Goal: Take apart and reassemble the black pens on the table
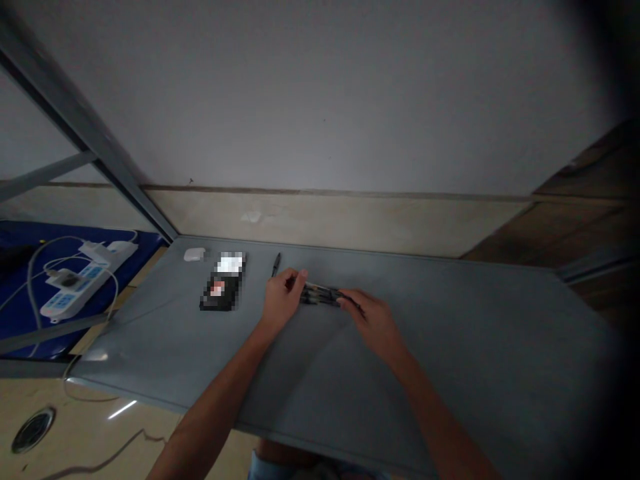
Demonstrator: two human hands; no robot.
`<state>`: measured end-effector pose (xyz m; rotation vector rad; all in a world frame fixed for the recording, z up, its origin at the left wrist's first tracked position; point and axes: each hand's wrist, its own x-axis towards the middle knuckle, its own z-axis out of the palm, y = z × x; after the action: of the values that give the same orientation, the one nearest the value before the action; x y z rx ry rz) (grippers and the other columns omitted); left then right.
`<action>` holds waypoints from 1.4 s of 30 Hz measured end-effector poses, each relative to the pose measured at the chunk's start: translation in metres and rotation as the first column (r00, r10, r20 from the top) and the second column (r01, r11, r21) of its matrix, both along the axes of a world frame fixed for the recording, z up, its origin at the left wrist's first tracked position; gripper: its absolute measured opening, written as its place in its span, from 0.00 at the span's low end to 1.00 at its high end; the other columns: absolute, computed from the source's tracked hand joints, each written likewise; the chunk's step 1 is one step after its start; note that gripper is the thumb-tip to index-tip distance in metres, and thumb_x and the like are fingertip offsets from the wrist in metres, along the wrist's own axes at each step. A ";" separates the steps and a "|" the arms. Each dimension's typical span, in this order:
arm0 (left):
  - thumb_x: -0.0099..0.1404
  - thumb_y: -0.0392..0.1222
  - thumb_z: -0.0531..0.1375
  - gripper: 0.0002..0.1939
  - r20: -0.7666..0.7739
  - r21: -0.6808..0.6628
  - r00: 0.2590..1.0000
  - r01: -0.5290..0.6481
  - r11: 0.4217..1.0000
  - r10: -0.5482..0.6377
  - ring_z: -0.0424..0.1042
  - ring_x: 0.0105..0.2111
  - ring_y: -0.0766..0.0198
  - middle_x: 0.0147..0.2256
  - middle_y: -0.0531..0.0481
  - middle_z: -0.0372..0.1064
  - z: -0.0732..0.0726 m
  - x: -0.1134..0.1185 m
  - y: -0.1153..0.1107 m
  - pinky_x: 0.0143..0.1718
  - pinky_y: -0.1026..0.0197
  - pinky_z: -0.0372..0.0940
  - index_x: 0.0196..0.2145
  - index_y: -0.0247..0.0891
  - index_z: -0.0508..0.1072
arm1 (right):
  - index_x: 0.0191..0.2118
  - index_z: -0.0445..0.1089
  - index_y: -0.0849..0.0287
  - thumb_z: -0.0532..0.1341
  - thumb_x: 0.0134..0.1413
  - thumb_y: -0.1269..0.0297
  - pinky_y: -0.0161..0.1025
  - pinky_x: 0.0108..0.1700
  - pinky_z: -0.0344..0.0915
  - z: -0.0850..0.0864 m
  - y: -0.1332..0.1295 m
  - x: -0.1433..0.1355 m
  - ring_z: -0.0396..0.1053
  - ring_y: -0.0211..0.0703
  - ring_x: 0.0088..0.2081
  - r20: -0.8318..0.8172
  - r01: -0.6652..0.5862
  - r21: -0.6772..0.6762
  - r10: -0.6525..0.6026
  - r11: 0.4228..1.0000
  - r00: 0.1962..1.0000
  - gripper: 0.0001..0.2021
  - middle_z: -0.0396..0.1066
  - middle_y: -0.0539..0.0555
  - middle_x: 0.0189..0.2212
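Several dark pens [320, 295] lie side by side in a loose bundle over the grey tabletop, between my two hands. My left hand [284, 297] is closed with curled fingers at the left end of the bundle, and its palm side is hidden. At the right end, my right hand [373, 323] pinches a dark pen [356, 304] between thumb and fingers. Another dark pen [277, 262] shows just beyond my left hand, slanting toward the wall; its lower end is hidden behind the hand.
A blurred-out black box [220, 293] and a small white case [195, 254] lie left of my hands on the grey table [450, 360]. Farther left, a white power strip [90, 283] with cables rests on a blue surface. A wall stands behind; a metal frame [120, 173] rises at left.
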<state>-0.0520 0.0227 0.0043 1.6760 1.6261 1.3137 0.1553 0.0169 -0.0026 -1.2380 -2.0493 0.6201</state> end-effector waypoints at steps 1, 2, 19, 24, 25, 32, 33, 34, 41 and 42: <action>0.66 0.53 0.53 0.20 0.128 -0.044 0.992 0.022 0.999 -0.017 0.58 0.21 0.69 0.19 0.56 0.59 0.001 0.000 0.001 0.24 0.65 0.53 0.24 0.37 0.68 | 0.46 0.73 0.56 0.53 0.63 0.60 0.42 0.42 0.68 0.001 0.000 0.000 0.74 0.47 0.37 -0.007 0.015 0.000 -0.015 1.000 1.000 0.13 0.77 0.56 0.37; 0.65 0.54 0.54 0.19 0.238 -0.080 0.971 0.052 0.995 -0.032 0.58 0.21 0.70 0.19 0.56 0.60 0.001 -0.001 0.003 0.24 0.65 0.53 0.26 0.36 0.70 | 0.46 0.73 0.57 0.53 0.62 0.60 0.42 0.41 0.68 0.001 -0.001 -0.001 0.74 0.47 0.37 -0.012 0.031 0.004 -0.031 1.000 0.999 0.13 0.77 0.56 0.37; 0.62 0.57 0.58 0.21 0.654 -0.147 0.738 0.338 0.930 -0.164 0.73 0.30 0.65 0.32 0.44 0.77 0.004 0.002 0.002 0.33 0.64 0.64 0.34 0.34 0.76 | 0.40 0.72 0.61 0.50 0.64 0.53 0.34 0.29 0.62 0.003 -0.013 -0.016 0.66 0.38 0.25 -0.356 -0.295 -0.451 0.134 0.842 0.925 0.19 0.72 0.53 0.25; 0.62 0.60 0.56 0.23 0.658 -0.178 0.723 0.420 0.890 -0.210 0.74 0.31 0.63 0.31 0.43 0.77 0.008 0.004 -0.002 0.35 0.62 0.65 0.33 0.33 0.74 | 0.43 0.71 0.63 0.54 0.60 0.48 0.32 0.24 0.59 0.008 -0.021 -0.017 0.66 0.35 0.23 -0.615 -0.534 -0.652 0.035 0.539 0.788 0.21 0.72 0.54 0.26; 0.62 0.60 0.56 0.24 0.666 -0.177 0.716 0.424 0.888 -0.209 0.74 0.30 0.63 0.32 0.43 0.77 0.008 0.005 -0.003 0.35 0.62 0.65 0.33 0.34 0.74 | 0.41 0.71 0.63 0.56 0.58 0.48 0.32 0.24 0.59 0.008 -0.022 -0.018 0.65 0.35 0.22 -0.639 -0.551 -0.662 0.003 0.508 0.769 0.21 0.71 0.53 0.26; 0.64 0.57 0.56 0.21 0.638 -0.110 0.732 0.393 0.913 -0.239 0.71 0.29 0.65 0.30 0.45 0.76 0.010 0.007 -0.005 0.34 0.63 0.64 0.30 0.34 0.75 | 0.27 0.65 0.61 0.57 0.57 0.48 0.30 0.18 0.56 -0.001 -0.019 -0.024 0.62 0.33 0.18 -0.578 -0.482 -0.635 0.044 0.604 0.815 0.20 0.65 0.48 0.19; 0.65 0.56 0.55 0.21 0.624 -0.098 0.742 0.383 0.919 -0.243 0.71 0.29 0.66 0.30 0.45 0.75 0.011 0.007 -0.006 0.34 0.63 0.63 0.29 0.34 0.75 | 0.26 0.65 0.61 0.56 0.58 0.48 0.30 0.17 0.56 -0.002 -0.019 -0.024 0.61 0.33 0.17 -0.558 -0.463 -0.633 0.049 0.621 0.828 0.20 0.64 0.47 0.18; 0.65 0.55 0.55 0.21 0.610 -0.089 0.754 0.371 0.924 -0.244 0.70 0.29 0.66 0.30 0.45 0.75 0.011 0.007 -0.006 0.34 0.64 0.63 0.29 0.34 0.75 | 0.25 0.64 0.60 0.55 0.58 0.48 0.30 0.17 0.55 -0.002 -0.019 -0.024 0.59 0.33 0.16 -0.535 -0.439 -0.628 0.053 0.642 0.843 0.20 0.62 0.46 0.17; 0.64 0.55 0.56 0.21 0.541 -0.125 0.829 0.244 0.962 -0.140 0.70 0.26 0.66 0.29 0.45 0.76 0.006 0.011 -0.006 0.31 0.64 0.62 0.28 0.34 0.76 | 0.23 0.65 0.58 0.57 0.57 0.56 0.32 0.20 0.55 -0.002 -0.016 -0.025 0.59 0.36 0.17 -0.278 -0.157 -0.428 0.036 0.890 0.960 0.15 0.62 0.46 0.15; 0.64 0.56 0.56 0.21 0.554 -0.128 0.824 0.228 0.965 -0.121 0.70 0.26 0.66 0.29 0.45 0.76 0.004 0.012 -0.005 0.31 0.64 0.63 0.28 0.34 0.76 | 0.24 0.67 0.57 0.58 0.57 0.57 0.33 0.22 0.56 -0.003 -0.015 -0.026 0.61 0.37 0.19 -0.250 -0.116 -0.384 0.018 0.916 0.968 0.13 0.64 0.47 0.17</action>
<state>-0.0404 0.0179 0.0085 1.1597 1.1825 1.3347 0.1294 0.0015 -0.0052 -1.2405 -1.8189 1.2069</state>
